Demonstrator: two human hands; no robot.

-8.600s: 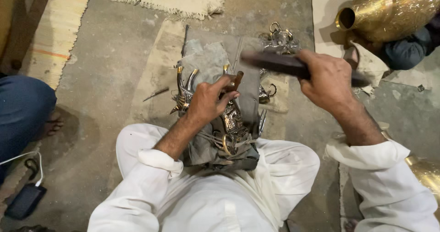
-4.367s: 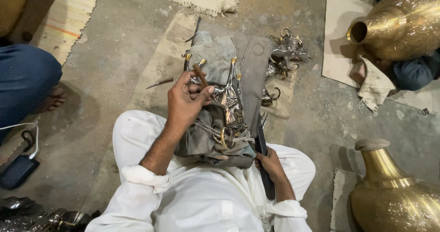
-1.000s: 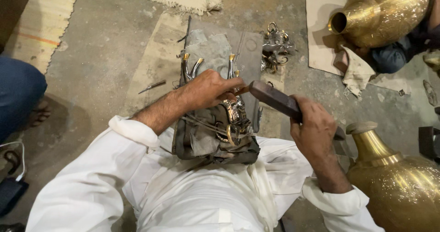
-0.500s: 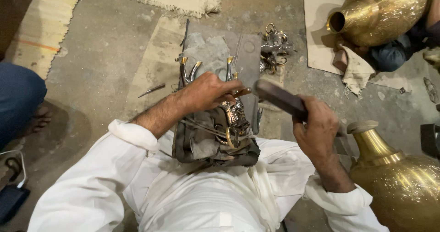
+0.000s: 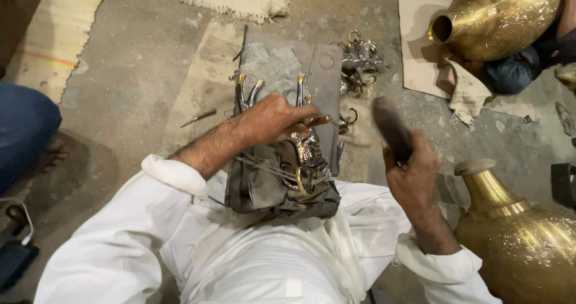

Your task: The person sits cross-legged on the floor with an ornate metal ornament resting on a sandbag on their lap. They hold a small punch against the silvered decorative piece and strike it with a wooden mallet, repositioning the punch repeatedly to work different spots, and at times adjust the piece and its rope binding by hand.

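I sit on the floor with a grey cloth-covered block (image 5: 273, 76) between my legs. My left hand (image 5: 273, 119) grips a thin wooden-handled tool (image 5: 317, 121) whose tip rests on an ornate brass piece (image 5: 307, 151) tied onto the block. My right hand (image 5: 414, 173) is raised at the right, closed around a dark wooden mallet (image 5: 391, 126) that is blurred by motion and held apart from the tool. Curved brass handles (image 5: 247, 91) stick up just beyond my left hand.
A heap of small brass fittings (image 5: 358, 61) lies past the block. A large brass vase (image 5: 498, 16) lies at top right, another brass vase (image 5: 516, 232) stands at my right. A thin metal rod (image 5: 199, 118) lies on the concrete. Someone's blue-clad leg (image 5: 24, 130) is at the left.
The mallet, lying low near the tool half a second ago, has swung up and away to the right. My left hand stays on the tool.
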